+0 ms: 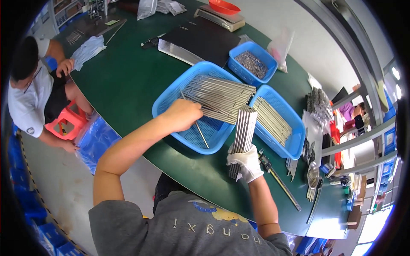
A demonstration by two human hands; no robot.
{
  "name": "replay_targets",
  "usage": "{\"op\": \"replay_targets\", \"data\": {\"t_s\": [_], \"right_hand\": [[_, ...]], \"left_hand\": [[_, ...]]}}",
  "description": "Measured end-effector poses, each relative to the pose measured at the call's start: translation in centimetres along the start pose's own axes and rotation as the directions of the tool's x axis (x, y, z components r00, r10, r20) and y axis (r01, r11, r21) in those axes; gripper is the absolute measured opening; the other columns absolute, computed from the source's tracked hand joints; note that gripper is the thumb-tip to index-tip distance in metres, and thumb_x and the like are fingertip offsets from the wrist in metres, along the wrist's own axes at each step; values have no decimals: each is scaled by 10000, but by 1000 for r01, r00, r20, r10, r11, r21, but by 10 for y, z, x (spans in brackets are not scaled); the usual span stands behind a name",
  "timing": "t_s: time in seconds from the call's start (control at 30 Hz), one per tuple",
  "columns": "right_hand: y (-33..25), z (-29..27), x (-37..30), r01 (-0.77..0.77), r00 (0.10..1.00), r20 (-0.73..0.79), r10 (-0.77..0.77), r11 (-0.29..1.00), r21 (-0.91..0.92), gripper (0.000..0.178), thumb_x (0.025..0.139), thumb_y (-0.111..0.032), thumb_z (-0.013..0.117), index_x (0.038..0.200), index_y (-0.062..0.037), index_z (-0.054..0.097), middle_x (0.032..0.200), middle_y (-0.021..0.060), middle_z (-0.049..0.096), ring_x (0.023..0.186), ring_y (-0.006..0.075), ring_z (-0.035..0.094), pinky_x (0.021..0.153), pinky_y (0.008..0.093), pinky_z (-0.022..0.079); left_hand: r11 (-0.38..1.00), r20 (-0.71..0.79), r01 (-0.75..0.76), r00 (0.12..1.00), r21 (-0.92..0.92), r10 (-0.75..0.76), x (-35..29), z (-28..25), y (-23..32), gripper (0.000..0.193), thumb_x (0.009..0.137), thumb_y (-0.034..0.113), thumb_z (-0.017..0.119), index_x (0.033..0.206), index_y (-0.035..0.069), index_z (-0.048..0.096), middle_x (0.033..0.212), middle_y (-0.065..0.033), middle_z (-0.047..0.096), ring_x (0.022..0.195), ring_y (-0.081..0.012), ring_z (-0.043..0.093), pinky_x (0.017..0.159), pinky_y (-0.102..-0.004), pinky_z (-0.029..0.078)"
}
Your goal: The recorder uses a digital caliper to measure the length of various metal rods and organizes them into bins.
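Note:
My left hand (183, 115), bare, is over the large blue basket (161, 97) with its fingers closed on a thin metal rod (201, 135). The rod slants through the hand, its lower end toward the basket's near side. Many similar metal rods (222, 94) lie side by side in the basket's far right part. In a white glove, my right hand (247, 164) grips a thick bundle of metal rods (244, 130), held steeply tilted just right of the basket. The rods' lower ends stick out below the glove. Part of the left hand's grip is hidden from view.
Right of the bundle, a blue basket (300, 135) holds more rods. Behind stands a smaller blue basket (244, 73) of small metal parts. A caliper (279, 183) lies near my right wrist. Farther back are a black board (200, 38) and a scale (222, 19). Another person (27, 96) sits left.

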State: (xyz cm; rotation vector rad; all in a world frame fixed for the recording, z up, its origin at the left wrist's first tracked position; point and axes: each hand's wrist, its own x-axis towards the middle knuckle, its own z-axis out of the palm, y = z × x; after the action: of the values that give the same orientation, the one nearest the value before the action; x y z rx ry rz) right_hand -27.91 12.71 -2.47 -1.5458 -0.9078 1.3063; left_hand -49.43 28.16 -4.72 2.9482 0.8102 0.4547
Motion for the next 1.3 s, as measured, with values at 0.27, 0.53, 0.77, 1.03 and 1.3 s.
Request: {"op": "replay_targets", "data": {"t_s": [0.27, 0.53, 0.77, 1.03, 1.3], "right_hand": [[-96, 17, 40, 74, 996, 90, -6, 625, -777, 241, 647, -78, 634, 856, 42, 647, 668, 122, 639, 591, 206, 623, 602, 314, 500], [-139, 68, 83, 141, 990, 141, 8, -75, -987, 298, 692, -178, 614, 904, 7, 711, 925, 250, 674, 914, 366, 668, 812, 405, 525], [-125, 93, 107, 270, 963, 267, 43, -76, -960, 347, 700, -240, 658, 909, 30, 714, 901, 256, 676, 887, 367, 681, 775, 415, 537], [-116, 79, 101, 314, 949, 314, 4, -21, -949, 355, 692, -201, 655, 965, 19, 710, 934, 210, 693, 910, 332, 686, 762, 398, 553], [-159, 31, 78, 402, 915, 400, -45, 159, -902, 510, 736, -336, 579, 1166, -71, 652, 1098, 168, 667, 1029, 302, 636, 916, 349, 482]], "left_hand": [[953, -213, 189, 947, -235, -241, 2, 6, 8, 86, 726, 131, 687, 747, 58, 645, 800, -94, 669, 741, -314, 658, 645, -425, 527], [948, -171, 206, 953, -242, -251, 8, 8, 21, 182, 728, 173, 737, 803, 38, 641, 759, -144, 663, 746, -344, 661, 667, -452, 529], [900, -120, 313, 924, -304, -362, 10, 9, 17, 210, 762, 177, 714, 911, 51, 636, 801, -161, 685, 745, -352, 668, 681, -468, 521], [920, -136, 299, 931, -255, -340, 13, 3, 18, 187, 744, 207, 735, 801, 60, 634, 774, -121, 678, 726, -332, 657, 622, -451, 505], [912, -80, 376, 916, -163, -392, 7, 1, 17, 308, 683, 250, 788, 638, 81, 534, 623, -76, 608, 621, -300, 609, 557, -416, 459]]}}
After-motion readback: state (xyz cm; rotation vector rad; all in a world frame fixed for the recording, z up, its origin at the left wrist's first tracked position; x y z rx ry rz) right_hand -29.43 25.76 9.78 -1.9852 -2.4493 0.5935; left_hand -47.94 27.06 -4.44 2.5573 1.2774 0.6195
